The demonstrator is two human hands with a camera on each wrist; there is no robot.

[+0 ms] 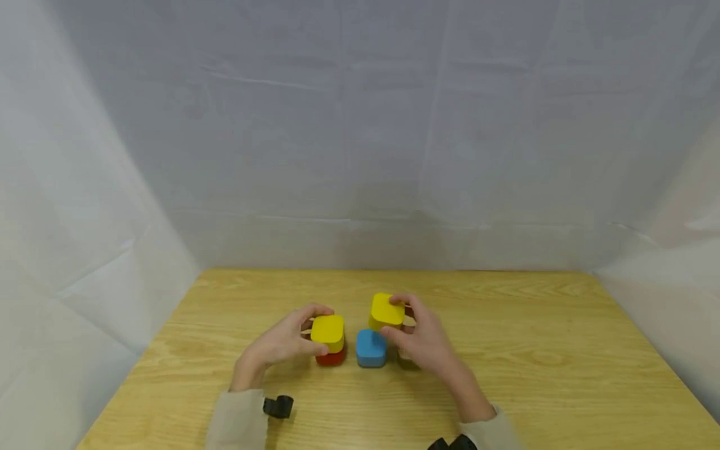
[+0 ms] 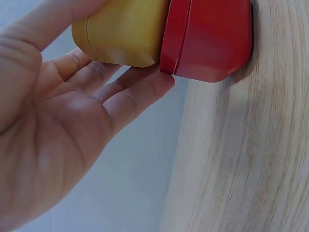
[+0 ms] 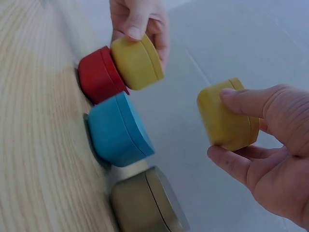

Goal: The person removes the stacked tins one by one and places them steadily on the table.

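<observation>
My left hand (image 1: 323, 330) grips a yellow block (image 1: 329, 330) by its sides, thumb near and fingers far. That block lies against the top of a red block (image 1: 330, 358) on the wooden table (image 1: 534, 350). In the left wrist view the yellow block (image 2: 120, 31) meets the red block (image 2: 212, 38) slightly askew. My right hand (image 1: 392, 316) pinches a second yellow block (image 1: 387, 310) and holds it in the air behind a blue block (image 1: 371, 348). An olive block (image 3: 145, 203) sits on the table under that hand, next to the blue block (image 3: 118, 130).
Red, blue and olive blocks stand in a row near the table's middle. White cloth walls (image 1: 360, 156) close in the back and both sides. Black wrist camera mounts (image 1: 278, 406) sit on both sleeves. Bare wood spreads left and right of the blocks.
</observation>
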